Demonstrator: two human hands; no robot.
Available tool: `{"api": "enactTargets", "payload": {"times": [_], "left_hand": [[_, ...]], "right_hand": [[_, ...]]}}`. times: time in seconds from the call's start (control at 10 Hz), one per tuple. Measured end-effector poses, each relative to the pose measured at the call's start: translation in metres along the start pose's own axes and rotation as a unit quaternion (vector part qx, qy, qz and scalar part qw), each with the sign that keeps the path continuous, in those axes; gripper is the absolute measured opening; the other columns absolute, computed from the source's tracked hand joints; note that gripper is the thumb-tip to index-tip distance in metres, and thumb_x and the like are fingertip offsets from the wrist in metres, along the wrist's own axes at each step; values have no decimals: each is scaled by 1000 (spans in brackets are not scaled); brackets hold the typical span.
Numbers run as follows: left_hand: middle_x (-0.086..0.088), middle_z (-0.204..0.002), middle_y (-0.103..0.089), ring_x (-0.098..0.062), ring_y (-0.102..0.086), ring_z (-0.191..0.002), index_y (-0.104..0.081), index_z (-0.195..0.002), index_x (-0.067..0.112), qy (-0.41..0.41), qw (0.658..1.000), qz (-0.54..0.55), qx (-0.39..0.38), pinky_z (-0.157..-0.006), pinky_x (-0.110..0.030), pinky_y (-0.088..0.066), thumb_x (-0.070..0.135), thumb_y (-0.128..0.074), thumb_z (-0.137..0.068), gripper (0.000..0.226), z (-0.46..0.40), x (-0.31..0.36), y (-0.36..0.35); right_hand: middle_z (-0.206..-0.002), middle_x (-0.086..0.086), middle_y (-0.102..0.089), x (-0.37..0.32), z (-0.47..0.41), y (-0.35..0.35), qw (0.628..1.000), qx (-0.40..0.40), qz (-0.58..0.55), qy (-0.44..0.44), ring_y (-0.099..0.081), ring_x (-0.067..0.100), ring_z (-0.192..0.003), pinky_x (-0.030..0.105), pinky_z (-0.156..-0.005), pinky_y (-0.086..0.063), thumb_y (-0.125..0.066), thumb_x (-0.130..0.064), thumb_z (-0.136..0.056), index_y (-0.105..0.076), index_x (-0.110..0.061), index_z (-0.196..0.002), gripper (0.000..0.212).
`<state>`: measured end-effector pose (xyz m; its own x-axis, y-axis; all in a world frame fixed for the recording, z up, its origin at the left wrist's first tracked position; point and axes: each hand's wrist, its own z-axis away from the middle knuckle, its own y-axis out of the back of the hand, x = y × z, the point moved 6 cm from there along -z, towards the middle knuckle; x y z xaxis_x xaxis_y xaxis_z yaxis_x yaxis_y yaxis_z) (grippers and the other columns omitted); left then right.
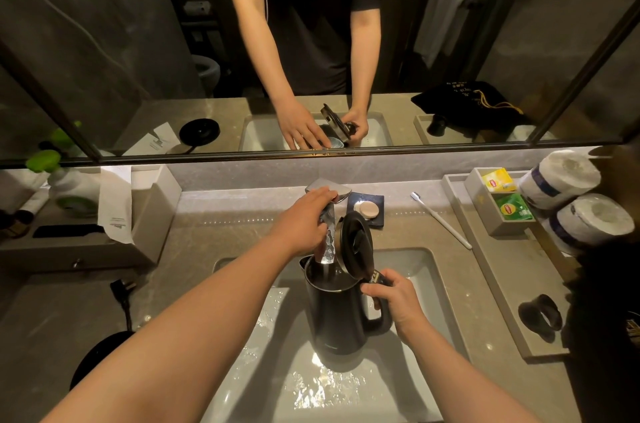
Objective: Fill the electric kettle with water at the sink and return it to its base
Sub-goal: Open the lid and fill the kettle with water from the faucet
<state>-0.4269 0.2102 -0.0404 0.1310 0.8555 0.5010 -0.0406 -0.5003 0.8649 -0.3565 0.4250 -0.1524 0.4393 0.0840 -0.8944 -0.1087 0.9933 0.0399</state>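
1. The electric kettle (337,315) is black with a metal rim, held upright over the sink (420,261), its handle to the right.
2. Its lid (356,242) stands open, hinged up on the handle side.
3. A stream of water (328,249) runs from the faucet (329,189) into the kettle's mouth.
4. The sink is a pale rectangular basin with water rippling on its bottom.
5. The round black base (98,358) lies on the counter left of the sink, partly hidden.

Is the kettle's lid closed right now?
No, the lid stands flipped up while water from the faucet runs into the open kettle.
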Motion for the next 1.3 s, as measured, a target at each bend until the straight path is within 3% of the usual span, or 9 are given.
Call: {"api": "enactTargets", "payload": {"times": [0.2, 0.4, 0.6, 0.8, 1.0, 1.3], "left_hand": [[5, -155, -29, -18, -30, -138, -29, -144, 34, 2, 1000, 0, -3, -106, -43, -36, 16, -60, -83, 70, 1, 0, 0], [4, -156, -28, -19, -28, -139, -29, -144, 33, 0, 1000, 7, -6, -108, -45, -35, 14, -60, -83, 71, 2, 0, 0], [5, -156, -27, -18, -27, -140, -28, -144, 34, 4, 1000, 9, -4, -108, -44, -33, 14, -61, -83, 72, 2, 0, 0], [4, -156, -27, -19, -27, -140, -28, -144, 34, 1, 1000, 9, -7, -108, -43, -33, 15, -60, -82, 73, 2, -1, -1], [5, -157, -25, -18, -25, -140, -27, -145, 34, 3, 1000, 10, -9, -109, -43, -32, 14, -59, -82, 73, 2, -3, -2], [5, -157, -26, -18, -26, -140, -27, -145, 35, 1, 1000, 9, -11, -109, -43, -33, 15, -60, -82, 74, 1, -4, -3]], "right_hand": [[-58, 5, -58, 1, 1, 0, 1000, 3, 5, -1, -56, 19, -57, 34, -58, -44, -84, -27, -46, -63, -4, -71, 40], [-63, 11, -55, 1, 1, 0, 1000, -3, -4, 4, -52, 22, -60, 35, -59, -42, -83, -19, -51, -59, 16, -88, 56], [-66, 14, -51, 0, 3, -2, 1000, -2, -13, 4, -49, 26, -63, 35, -60, -41, -81, -15, -52, -55, 19, -85, 54], [-59, 6, -56, 2, 4, -1, 1000, -2, -4, 1, -54, 23, -59, 35, -59, -44, -82, -19, -52, -61, -4, -72, 33], [-62, 9, -55, 5, 5, 0, 1000, -2, 1, 7, -53, 24, -62, 37, -61, -44, -83, -25, -49, -61, -2, -75, 41], [-56, 1, -59, 7, 2, 0, 1000, -7, -2, 9, -57, 17, -57, 34, -58, -47, -82, -19, -54, -63, -10, -68, 26]]}}
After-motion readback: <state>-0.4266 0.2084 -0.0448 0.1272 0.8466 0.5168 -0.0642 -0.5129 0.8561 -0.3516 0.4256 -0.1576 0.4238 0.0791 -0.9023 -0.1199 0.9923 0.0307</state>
